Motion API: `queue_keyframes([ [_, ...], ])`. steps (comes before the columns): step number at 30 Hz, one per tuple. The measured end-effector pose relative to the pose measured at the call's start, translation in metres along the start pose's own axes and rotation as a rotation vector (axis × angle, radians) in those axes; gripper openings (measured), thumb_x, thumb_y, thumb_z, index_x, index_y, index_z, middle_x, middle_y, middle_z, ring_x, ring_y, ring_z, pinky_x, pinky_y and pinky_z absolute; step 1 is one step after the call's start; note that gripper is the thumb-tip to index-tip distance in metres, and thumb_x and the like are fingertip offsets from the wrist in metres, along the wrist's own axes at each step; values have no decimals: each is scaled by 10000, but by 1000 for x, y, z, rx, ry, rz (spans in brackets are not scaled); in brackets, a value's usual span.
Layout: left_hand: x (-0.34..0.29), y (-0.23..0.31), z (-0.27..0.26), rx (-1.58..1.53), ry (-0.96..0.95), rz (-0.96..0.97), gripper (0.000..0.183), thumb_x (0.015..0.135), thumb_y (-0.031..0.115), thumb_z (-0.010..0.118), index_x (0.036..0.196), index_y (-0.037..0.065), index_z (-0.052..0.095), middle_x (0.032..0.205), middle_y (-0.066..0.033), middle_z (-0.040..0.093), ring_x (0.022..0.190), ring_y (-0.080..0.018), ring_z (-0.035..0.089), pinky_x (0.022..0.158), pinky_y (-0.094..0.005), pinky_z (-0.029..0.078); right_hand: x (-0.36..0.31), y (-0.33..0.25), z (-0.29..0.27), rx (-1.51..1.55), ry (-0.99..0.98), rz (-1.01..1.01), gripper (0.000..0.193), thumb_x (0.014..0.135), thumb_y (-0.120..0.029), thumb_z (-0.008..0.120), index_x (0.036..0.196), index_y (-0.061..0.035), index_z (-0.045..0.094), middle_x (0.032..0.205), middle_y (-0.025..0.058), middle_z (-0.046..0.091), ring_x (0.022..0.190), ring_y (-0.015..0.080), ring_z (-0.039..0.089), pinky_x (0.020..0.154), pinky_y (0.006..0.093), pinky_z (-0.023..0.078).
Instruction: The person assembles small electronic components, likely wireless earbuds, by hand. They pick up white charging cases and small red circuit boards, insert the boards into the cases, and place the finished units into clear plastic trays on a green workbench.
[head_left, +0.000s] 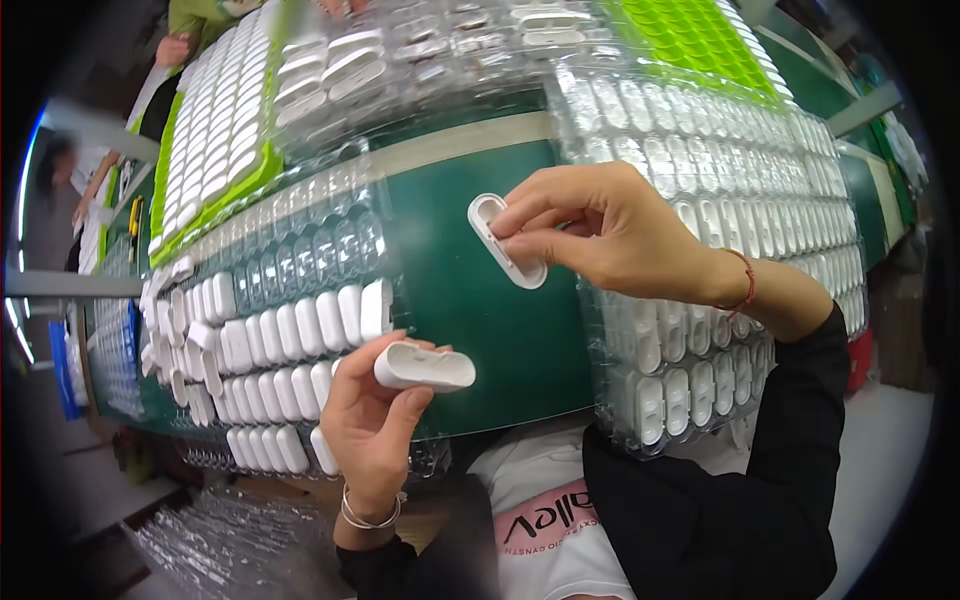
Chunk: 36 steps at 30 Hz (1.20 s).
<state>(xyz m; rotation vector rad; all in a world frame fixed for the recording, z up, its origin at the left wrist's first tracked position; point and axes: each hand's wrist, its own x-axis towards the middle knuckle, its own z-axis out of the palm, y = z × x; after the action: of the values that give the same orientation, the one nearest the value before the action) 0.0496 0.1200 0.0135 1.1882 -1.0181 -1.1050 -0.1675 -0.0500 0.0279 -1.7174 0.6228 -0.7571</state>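
My left hand (pixel 370 430) grips a hollow white plastic shell (pixel 424 370) between thumb and fingers, its open side facing up. Farther off and to the right, my right hand (pixel 600 225) pinches a flat white oval plastic insert (pixel 490 215) with small recesses by its inner face. Shell and insert are apart, both above the green mat (pixel 510 360). Beside my left hand, a clear tray (pixel 330 255) carries rows of white oval shells (pixel 285 335). Next to my right hand lies a clear tray of white oval inserts (pixel 700 395).
Bright green trays of white pieces stand at the far left (pixel 215 140) and far right (pixel 690 45). More clear trays (pixel 400 65) lie along the back. Loose white pieces (pixel 180 330) are heaped at left. Another person's hand (pixel 174 50) shows at upper left.
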Motion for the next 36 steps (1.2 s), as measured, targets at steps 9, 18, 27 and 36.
queue_keyframes([
  [9,-4,-6,-3,-184,26,-126,427,911,-2,664,1296,-67,490,1170,-164,635,1085,-192,631,940,-319,523,5,-1,41,-153,-180,-184,179,807,7,734,979,-43,733,986,86,682,819,174,680,672,273,572],
  [18,-3,-12,0,-228,74,-166,395,883,-18,695,1230,-68,514,1130,-150,648,1048,-188,651,911,-291,534,-6,-3,48,-382,-188,-379,119,821,-73,717,921,-46,657,960,86,622,737,266,654,605,349,534],
  [27,-5,-13,3,-248,91,-135,400,850,-30,726,1192,-58,520,1113,-153,649,1036,-184,653,911,-302,543,-10,-1,48,-529,-177,-523,320,706,21,736,1008,-51,661,1055,105,607,698,188,652,548,283,540],
  [36,-10,-17,11,-219,125,-48,378,820,-50,746,1136,-36,538,1068,-130,649,1005,-173,654,894,-295,546,-16,-1,53,-609,-193,-598,277,711,0,673,983,23,625,1004,147,573,728,228,641,529,309,540],
])
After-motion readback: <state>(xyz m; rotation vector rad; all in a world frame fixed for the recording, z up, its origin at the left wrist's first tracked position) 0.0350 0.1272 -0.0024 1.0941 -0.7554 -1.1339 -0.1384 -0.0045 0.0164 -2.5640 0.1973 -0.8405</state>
